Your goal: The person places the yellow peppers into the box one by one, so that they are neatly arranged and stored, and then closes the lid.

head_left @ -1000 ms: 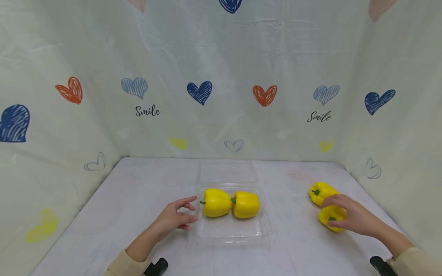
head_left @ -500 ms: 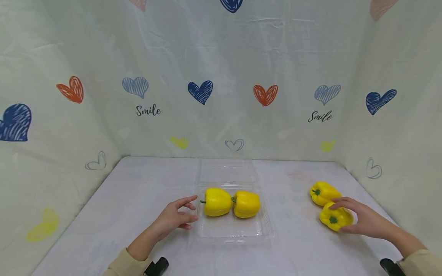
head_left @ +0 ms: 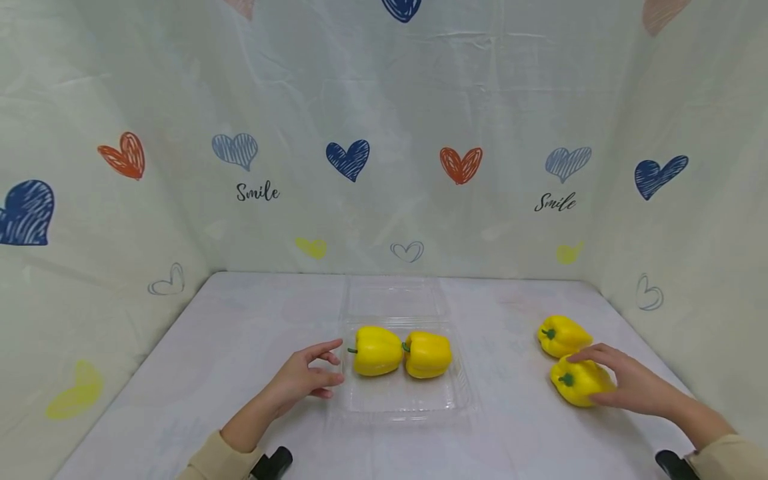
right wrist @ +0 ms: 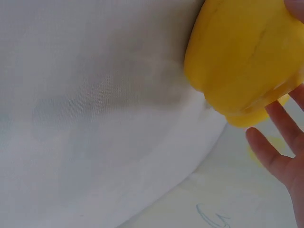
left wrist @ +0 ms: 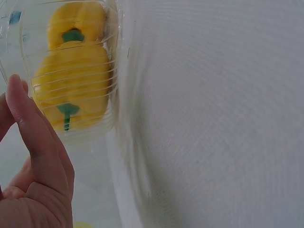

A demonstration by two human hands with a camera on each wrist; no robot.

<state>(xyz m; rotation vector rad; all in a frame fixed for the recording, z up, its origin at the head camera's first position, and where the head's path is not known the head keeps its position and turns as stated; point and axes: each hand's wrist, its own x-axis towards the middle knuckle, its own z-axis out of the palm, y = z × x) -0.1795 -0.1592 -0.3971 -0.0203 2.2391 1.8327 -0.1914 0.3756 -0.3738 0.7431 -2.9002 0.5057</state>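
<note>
Right hand (head_left: 633,385) is cupping the nearer pepper (head_left: 577,383) at lower right of the frame, left hand (head_left: 303,379) is resting relaxed beside the clear tray (head_left: 399,400); closing fingers evenly should be steadying the grip

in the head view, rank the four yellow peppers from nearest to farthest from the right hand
1. The near loose pepper, on the table at the right hand, which rests on it.
2. The far loose pepper, just behind the first, at the right side.
3. The right pepper in the tray, mid-table.
4. The left pepper in the tray, beside the left hand.
</note>
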